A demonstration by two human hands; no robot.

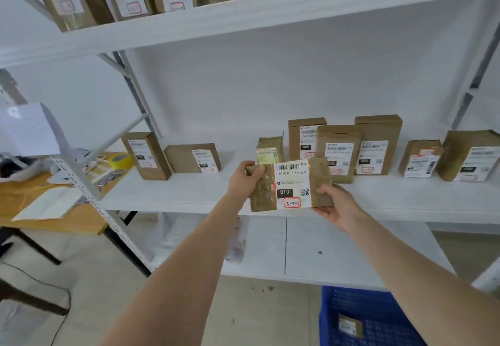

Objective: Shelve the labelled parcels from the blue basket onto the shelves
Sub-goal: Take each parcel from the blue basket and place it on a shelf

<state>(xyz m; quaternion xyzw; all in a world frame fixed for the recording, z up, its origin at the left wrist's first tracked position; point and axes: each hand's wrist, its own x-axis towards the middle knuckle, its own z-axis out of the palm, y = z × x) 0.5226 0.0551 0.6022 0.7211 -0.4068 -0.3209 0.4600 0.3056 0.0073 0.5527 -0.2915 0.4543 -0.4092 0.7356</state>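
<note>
Left grip (247, 180) and right grip (334, 205) clamped on opposite corners of the 3-3-3 parcel (290, 183); shoving it straight in risks toppling the upright boxes (338, 153) just behind on the shelf (189, 196).

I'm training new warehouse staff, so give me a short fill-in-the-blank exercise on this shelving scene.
The left hand and right hand together hold ____ parcel.
The red-framed code on it reads ____.
The basket on the floor is coloured ____.
Missing words: one; 3-3-3; blue.
</note>
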